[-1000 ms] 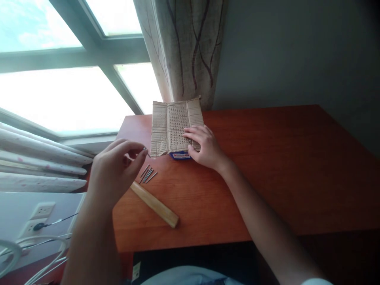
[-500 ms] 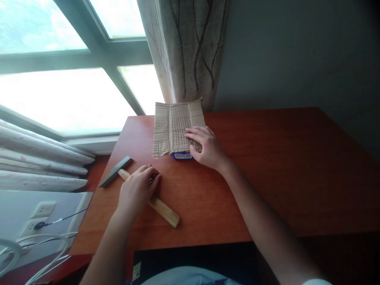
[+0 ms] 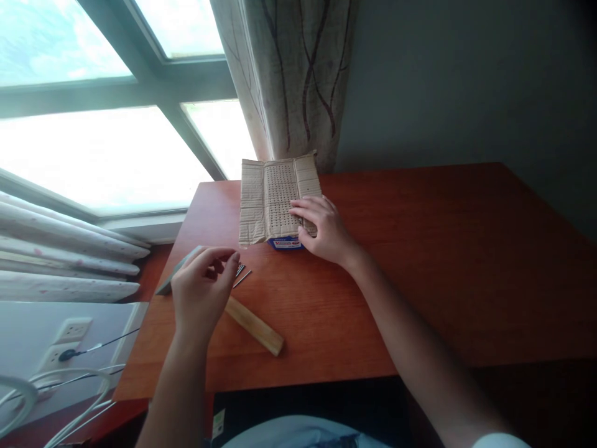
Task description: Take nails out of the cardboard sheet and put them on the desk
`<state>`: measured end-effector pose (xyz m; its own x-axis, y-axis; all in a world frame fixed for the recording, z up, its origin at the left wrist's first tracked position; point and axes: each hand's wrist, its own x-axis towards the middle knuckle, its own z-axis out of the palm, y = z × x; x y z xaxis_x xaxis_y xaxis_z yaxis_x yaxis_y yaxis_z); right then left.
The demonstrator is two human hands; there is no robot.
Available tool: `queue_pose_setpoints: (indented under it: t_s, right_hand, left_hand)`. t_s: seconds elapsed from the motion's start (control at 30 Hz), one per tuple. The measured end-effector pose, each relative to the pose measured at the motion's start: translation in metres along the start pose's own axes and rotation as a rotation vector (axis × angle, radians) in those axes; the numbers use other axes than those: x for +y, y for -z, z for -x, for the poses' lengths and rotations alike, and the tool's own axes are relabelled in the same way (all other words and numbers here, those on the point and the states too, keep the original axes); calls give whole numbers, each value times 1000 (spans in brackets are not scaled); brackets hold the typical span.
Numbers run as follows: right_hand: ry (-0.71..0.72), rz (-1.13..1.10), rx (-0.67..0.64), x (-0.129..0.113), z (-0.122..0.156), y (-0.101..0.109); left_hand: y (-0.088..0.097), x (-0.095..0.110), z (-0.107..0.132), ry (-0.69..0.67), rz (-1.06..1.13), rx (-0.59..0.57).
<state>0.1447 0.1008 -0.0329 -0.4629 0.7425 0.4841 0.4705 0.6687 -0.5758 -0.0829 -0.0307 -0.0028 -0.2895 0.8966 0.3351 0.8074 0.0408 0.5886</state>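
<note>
My left hand hovers just above the left part of the red-brown table, thumb and fingertips pinched together; what they pinch is too small to see. Right beyond those fingertips lie a few thin nails. A hammer lies under that hand, its wooden handle pointing toward me and its grey head partly hidden. My right hand lies flat, fingers stretched, on the right side of a piece of brown cardboard dotted with rows of small holes. The cardboard covers a small blue box.
A patterned curtain hangs behind the cardboard, beside a bright window. Left of the table are rolled pale fabric, wall sockets and white cables. The table's near edge runs just in front of me.
My left hand dropped from a raised pinch onto the nails beside the hammer handle, then lifted again with fingers pinched. My right hand stayed on the cardboard.
</note>
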Motion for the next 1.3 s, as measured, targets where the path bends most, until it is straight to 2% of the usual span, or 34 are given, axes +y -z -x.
queue_pose_setpoints:
  t_s: [0.07, 0.1, 0.27, 0.43, 0.53, 0.63, 0.7, 0.8, 0.9, 1.0, 1.1, 1.2, 1.3]
  right_hand:
    - [2, 2, 1, 0, 0, 1]
    - [4, 4, 3, 0, 0, 1]
    - [11, 15, 10, 0, 0, 1]
    - [-2, -10, 16, 0, 1, -1]
    - [-14, -7, 27, 1, 1, -3]
    - [-28, 1, 27, 1, 1, -5]
    - [-30, 8, 34, 1, 1, -5]
    - [-24, 14, 38, 0, 2, -4]
    - [-16, 4, 36, 1, 2, -3]
    - [-9, -2, 37, 2, 2, -3]
    - [-3, -1, 32, 3, 2, -4]
    - [0, -4, 30, 4, 1, -4]
    - [-9, -10, 26, 3, 1, -3]
  left_hand:
    - [-3, 16, -7, -5, 84, 70]
    - [-5, 24, -11, -30, 102, 67]
    - [-29, 56, -38, -243, 21, -132]
    - [-54, 69, -60, -317, -139, -236]
    - [-65, 69, -66, -347, -114, -276]
    - [-70, 68, -68, -378, 21, -212]
    - [-67, 71, -69, -375, 160, -89]
    - [-47, 80, -68, -316, 387, 131]
    - [-16, 85, -62, -265, 428, 204]
    - [12, 73, -52, -273, 322, 146]
    - [27, 43, -41, -237, 170, 82]
    - [30, 9, -29, -235, -38, 16]
    - [27, -17, -19, -198, -198, -131]
